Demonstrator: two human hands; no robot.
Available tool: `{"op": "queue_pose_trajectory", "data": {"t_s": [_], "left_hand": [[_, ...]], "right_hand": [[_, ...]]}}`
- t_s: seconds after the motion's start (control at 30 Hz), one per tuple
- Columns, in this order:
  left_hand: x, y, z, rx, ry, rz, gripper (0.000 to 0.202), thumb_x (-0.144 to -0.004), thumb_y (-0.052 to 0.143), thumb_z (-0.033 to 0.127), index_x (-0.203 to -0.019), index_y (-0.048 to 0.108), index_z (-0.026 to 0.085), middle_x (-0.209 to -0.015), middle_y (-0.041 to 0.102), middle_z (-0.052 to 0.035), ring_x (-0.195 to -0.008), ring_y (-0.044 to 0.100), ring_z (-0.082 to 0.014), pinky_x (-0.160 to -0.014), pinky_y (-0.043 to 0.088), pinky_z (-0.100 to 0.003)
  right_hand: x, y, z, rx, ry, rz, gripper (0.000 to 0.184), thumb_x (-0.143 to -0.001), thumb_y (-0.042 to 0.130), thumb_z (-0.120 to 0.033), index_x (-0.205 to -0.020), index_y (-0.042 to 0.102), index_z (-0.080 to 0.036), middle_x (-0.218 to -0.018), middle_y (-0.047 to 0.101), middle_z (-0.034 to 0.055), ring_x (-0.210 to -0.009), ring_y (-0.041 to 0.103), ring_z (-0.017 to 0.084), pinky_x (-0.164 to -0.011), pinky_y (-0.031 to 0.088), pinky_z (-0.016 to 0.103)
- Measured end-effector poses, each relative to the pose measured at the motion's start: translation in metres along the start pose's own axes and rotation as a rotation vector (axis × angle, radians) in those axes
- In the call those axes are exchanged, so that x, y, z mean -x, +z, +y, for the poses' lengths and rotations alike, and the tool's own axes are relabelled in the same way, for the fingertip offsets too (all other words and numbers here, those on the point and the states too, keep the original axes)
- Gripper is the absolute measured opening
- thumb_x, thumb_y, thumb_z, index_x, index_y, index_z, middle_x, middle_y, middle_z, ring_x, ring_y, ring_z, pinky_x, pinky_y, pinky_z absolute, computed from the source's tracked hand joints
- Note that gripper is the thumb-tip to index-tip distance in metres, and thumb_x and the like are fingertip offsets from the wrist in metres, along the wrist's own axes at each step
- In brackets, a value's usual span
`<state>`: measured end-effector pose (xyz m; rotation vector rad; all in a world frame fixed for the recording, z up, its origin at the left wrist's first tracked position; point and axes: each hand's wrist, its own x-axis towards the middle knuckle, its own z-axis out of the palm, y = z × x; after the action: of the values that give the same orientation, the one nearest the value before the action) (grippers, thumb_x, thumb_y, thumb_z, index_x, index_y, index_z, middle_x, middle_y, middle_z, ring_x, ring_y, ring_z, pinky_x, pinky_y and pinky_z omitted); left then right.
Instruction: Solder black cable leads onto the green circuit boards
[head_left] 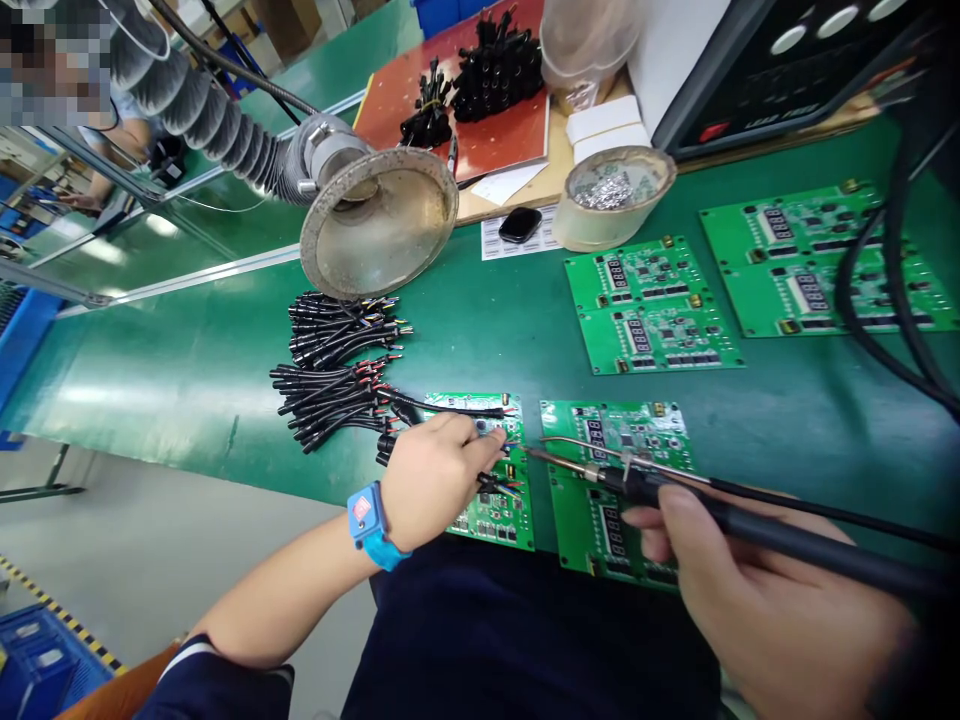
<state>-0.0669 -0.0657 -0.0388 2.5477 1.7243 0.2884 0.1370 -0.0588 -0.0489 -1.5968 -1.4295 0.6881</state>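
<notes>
My left hand (pixel 435 475), with a blue wrist strap (pixel 367 515), is closed over a green circuit board (pixel 510 520). Its fingers pinch a short black cable, mostly hidden under the hand, whose coloured wire ends reach the board. Another black cable (pixel 457 405) lies across the board's upper part, and more wire ends show below my fingers. My right hand (pixel 757 590) grips a soldering iron (pixel 645 485) with a thin metal feed tube fixed along it. The iron's tip is close to the wires at the board's right edge; contact is unclear. A second circuit board (pixel 566 510) lies beneath the iron.
Bundles of black cables (pixel 337 400) lie to the left. More circuit boards (pixel 652 310) rest at the right, near a soldering station (pixel 787 70) and loose black cords. A fume extractor hood (pixel 382 220) hangs over the bench, beside a cup of solder scraps (pixel 615 200). Another person sits far left.
</notes>
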Motion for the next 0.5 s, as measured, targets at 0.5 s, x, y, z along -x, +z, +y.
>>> {"op": "queue_pose_trajectory", "data": {"t_s": [0.5], "left_hand": [[-0.0035, -0.0069, 0.0040, -0.039, -0.007, -0.065, 0.022, -0.089, 0.043, 0.021, -0.100, 0.061, 0.018, -0.072, 0.052, -0.0029, -0.069, 0.048, -0.0161, -0.058, 0.042, -0.027]], "right_hand": [[-0.0054, 0.0021, -0.0019, 0.012, 0.008, -0.049, 0.022, -0.072, 0.056, -0.036, -0.059, 0.060, -0.019, -0.048, 0.057, -0.0002, -0.040, 0.054, 0.012, -0.037, 0.045, 0.024]]}}
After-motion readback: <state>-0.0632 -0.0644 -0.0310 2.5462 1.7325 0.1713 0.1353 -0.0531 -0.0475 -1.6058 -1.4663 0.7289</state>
